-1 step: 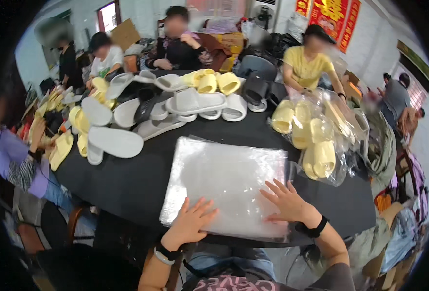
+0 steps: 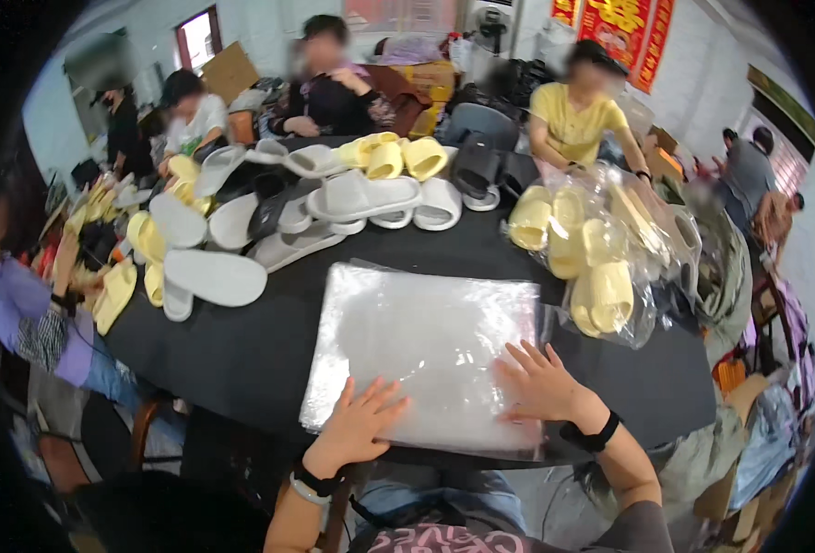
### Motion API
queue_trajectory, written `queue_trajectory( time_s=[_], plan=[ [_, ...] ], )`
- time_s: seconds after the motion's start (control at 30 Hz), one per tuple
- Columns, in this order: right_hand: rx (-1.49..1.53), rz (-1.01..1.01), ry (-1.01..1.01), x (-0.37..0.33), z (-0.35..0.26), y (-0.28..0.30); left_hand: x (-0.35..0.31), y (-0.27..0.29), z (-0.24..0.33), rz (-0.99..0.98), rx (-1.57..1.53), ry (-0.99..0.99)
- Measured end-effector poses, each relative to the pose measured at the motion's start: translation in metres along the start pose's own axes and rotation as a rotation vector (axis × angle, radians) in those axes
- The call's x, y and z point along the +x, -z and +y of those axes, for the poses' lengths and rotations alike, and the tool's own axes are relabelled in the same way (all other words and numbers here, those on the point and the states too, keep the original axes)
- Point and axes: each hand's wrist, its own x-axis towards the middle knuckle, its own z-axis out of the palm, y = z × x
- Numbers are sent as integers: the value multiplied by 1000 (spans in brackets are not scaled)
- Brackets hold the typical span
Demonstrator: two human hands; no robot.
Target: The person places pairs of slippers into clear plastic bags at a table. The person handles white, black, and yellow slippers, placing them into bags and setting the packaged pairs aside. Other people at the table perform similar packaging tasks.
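A stack of clear plastic bags (image 2: 417, 332) lies flat at the near edge of the black table (image 2: 232, 355). My left hand (image 2: 357, 422) rests on its near left corner, fingers spread. On the right side of the stack my right hand (image 2: 546, 387) lies with its fingers apart, slightly blurred. Neither hand holds anything. Just beyond the right hand are yellow slippers (image 2: 601, 295) in clear bags. Farther off, a heap of loose slippers includes a grey slipper (image 2: 216, 276) lying sole up and a light grey slipper (image 2: 363, 194) on top.
Across the table a person in yellow (image 2: 578, 120) reaches toward the bagged slippers. Another person in dark clothes (image 2: 324, 101) sits at the far side. At the left, a person in a purple top (image 2: 34, 304) handles yellow slippers. Boxes and cloth crowd the right side.
The view has shifted slightly, so the table and slippers sit a little farther left. My hands stay spread on the bag stack, with no clear change in their hold.
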Motion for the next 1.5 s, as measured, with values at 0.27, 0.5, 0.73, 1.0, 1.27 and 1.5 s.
queue_trajectory(
  time_s=[0.27,0.5,0.73,1.0,1.27,1.5],
  plan=[
    [165,173,-108,-11,23,-51,11,14,4,-145,1,39],
    [124,334,-46,3,23,-55,0,0,-2,-167,88,83],
    [187,276,-49,0,24,-62,3,1,7,-146,151,83],
    [172,211,-51,0,21,-50,27,4,16,-27,-38,24],
    [467,426,-207,-4,33,-52,34,-17,32,75,141,99],
    [1245,376,-280,7,32,-72,33,-29,32,156,149,112]
  ],
)
